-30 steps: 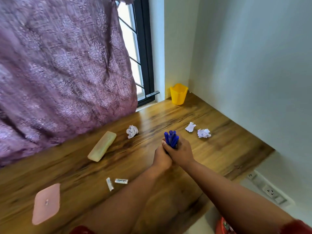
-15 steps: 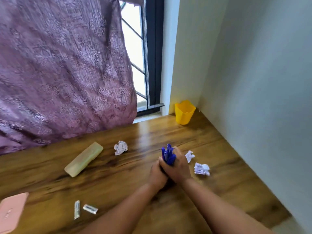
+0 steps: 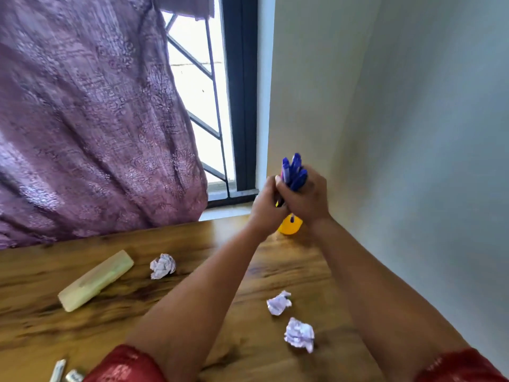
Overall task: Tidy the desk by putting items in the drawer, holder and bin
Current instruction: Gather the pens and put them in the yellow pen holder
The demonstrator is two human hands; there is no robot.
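- Two small white tubes lie at the near edge of the tabletop, toward its left, partly cut off by the frame.
- Two red sleeves show at the bottom of the view, with both bare forearms reaching away over the wood.
- One crumpled paper ball sits between the forearms, near the right one; a second paper ball lies just beyond it, apart from it.
- A pale green case lies slantwise on the left part of the tabletop, and a third paper ball rests near its far end without touching it.
- The left hand and the right hand are pressed together, raised above the far right corner of the tabletop; both are clenched round a bundle of blue pens.
- The pens stand roughly upright, caps sticking out above the fingers. Motion blur makes the count uncertain, perhaps four or five.
- The yellow holder stands on the far right corner of the tabletop, directly below the hands and mostly hidden by them; a pen tip seems to show just over it.
- A purple curtain hangs along the far edge on the left, with a dark-framed window beside it and a pale wall on the right.
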